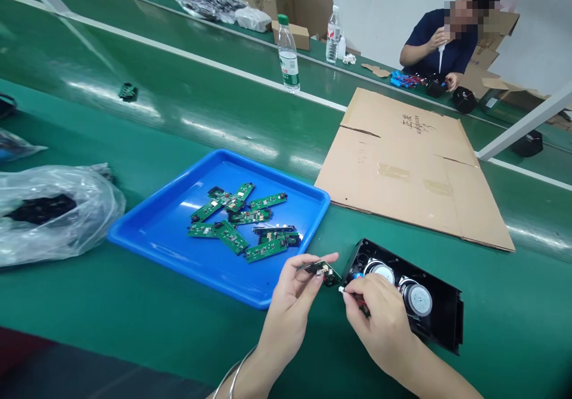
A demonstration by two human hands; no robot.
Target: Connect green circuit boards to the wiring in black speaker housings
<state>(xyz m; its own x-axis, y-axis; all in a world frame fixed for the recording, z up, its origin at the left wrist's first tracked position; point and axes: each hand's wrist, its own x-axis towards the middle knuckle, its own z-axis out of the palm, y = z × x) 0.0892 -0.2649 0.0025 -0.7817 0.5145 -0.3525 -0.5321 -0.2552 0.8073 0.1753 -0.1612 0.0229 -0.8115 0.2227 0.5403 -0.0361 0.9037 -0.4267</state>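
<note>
A small green circuit board (329,275) is held between the thumb and fingers of my left hand (292,295), just past the tray's right corner. My right hand (382,315) pinches a small white connector (342,290) close to the board, without touching it; red wires show beneath its fingers. Behind and partly under my right hand lies an open black speaker housing (442,321) with two round silver speakers (420,299). To the left, a blue tray (179,277) holds several green circuit boards (231,237).
Flat cardboard (411,161) lies behind the housing. A clear plastic bag (89,208) is at the left, and a water bottle (288,59) stands beyond the tray. One board (128,92) lies farther back. Across the bench a person (438,44) handles parts.
</note>
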